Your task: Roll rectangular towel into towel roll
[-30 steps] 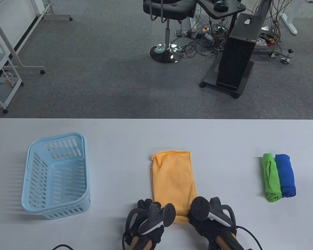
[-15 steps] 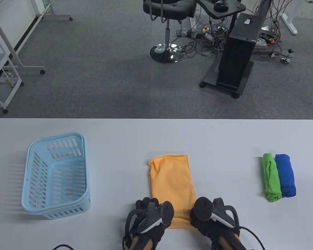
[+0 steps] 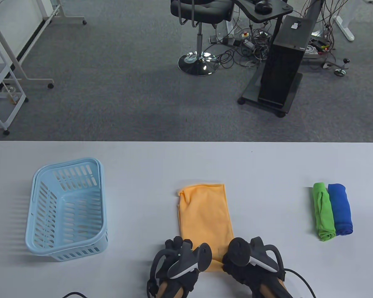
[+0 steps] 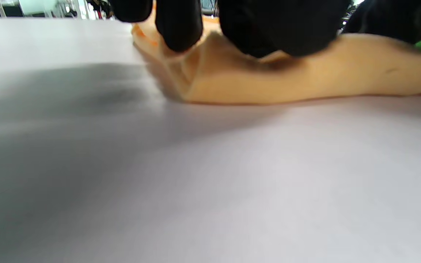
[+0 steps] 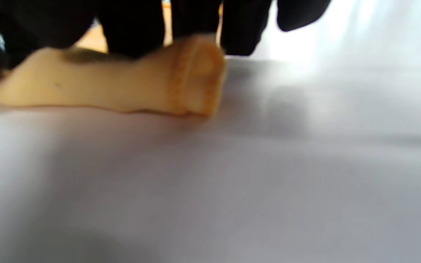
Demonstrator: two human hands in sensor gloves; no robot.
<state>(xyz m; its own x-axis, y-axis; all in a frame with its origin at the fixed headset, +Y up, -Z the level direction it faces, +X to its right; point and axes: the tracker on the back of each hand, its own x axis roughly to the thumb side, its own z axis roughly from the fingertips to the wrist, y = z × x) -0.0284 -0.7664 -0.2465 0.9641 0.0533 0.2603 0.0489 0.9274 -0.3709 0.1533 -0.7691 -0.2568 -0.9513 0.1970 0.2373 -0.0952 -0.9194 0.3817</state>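
An orange towel (image 3: 204,214) lies folded into a long strip on the white table (image 3: 267,167), running away from me. Its near end is curled into a low roll, seen in the left wrist view (image 4: 287,84) and the right wrist view (image 5: 122,91). My left hand (image 3: 181,257) presses on the roll's left part, fingers (image 4: 179,25) on top. My right hand (image 3: 245,257) presses on its right part, fingers (image 5: 130,25) over the rolled end. Trackers hide the fingers in the table view.
A light blue plastic basket (image 3: 66,209) stands on the table at the left. A green towel roll (image 3: 323,211) and a blue towel roll (image 3: 340,209) lie side by side at the right. The table's far edge runs across the middle of the table view.
The towel slid a little toward me and to the left, then its near end curled up under both hands. Less of the near edge shows now.
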